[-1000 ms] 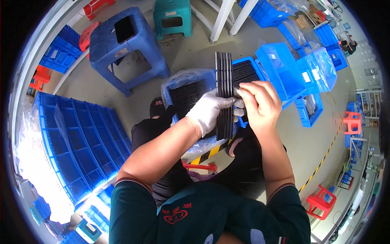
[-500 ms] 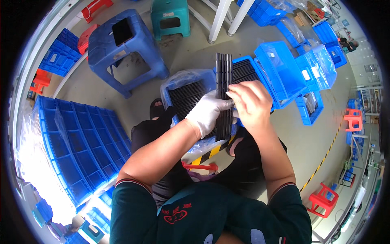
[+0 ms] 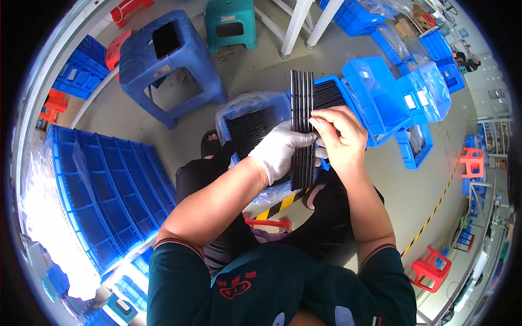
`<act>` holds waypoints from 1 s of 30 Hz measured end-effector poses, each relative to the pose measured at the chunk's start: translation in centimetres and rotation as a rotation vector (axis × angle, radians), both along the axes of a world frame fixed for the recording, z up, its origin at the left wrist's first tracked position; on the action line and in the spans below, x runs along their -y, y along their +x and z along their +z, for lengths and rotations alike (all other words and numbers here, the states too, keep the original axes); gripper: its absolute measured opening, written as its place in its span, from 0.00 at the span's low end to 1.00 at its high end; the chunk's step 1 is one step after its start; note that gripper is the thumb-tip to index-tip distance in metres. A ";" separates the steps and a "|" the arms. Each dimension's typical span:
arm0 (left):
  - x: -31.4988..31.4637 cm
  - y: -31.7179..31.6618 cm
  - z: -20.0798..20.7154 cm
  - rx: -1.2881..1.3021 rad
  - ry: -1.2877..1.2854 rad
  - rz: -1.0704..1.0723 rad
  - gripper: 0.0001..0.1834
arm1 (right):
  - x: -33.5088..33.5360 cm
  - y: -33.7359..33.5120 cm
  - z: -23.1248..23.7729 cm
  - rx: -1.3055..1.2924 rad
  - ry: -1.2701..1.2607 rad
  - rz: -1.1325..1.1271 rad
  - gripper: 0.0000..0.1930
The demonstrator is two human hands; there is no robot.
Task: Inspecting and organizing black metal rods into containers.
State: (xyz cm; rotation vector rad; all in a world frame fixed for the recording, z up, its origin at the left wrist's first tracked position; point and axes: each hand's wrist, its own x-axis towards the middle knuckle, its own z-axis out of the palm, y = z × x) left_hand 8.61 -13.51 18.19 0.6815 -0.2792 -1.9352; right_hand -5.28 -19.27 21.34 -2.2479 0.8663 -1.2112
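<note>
My left hand [image 3: 273, 150], in a white glove, grips a side-by-side bundle of slim black rods [image 3: 302, 100] that stands lengthwise in front of me. Its thumb lies across the front of the bundle, and gloved fingertips show past the right edge. My bare right hand [image 3: 346, 136] pinches at the rightmost rod, a little above the left thumb. Below the hands, a blue bin lined with clear plastic [image 3: 224, 117] holds many similar black rods [image 3: 251, 126]. Behind the bundle, a second blue bin [image 3: 348, 98] contains more black rods [image 3: 328, 93].
Stacked blue crates [image 3: 103, 190] rise at my left. A blue stool [image 3: 187, 41] bears a dark flat device [image 3: 166, 41]; a green stool [image 3: 231, 27] stands beyond. More blue bins [image 3: 375, 87] crowd the right, and a red stool [image 3: 431, 269] sits at lower right.
The bundle and both hands have shifted very slightly to the right. The bundle now faces me a bit more broadly, and my right fingers have drawn in closer together at its edge.
</note>
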 end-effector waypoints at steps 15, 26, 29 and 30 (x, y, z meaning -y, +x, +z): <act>-0.1 -0.6 -0.6 0.140 -0.053 0.088 0.11 | 0.0 0.0 -0.5 -0.293 -0.361 -0.019 0.08; -0.2 -0.5 0.3 0.089 -0.016 0.032 0.11 | -0.5 0.0 0.4 -0.024 -0.019 0.016 0.07; -0.2 -0.5 -0.1 0.086 -0.012 0.042 0.11 | -0.2 0.1 -0.1 -0.038 -0.062 0.012 0.08; -0.2 -0.6 -0.1 0.089 -0.012 0.043 0.11 | -0.2 0.1 -0.1 -0.044 -0.070 0.006 0.08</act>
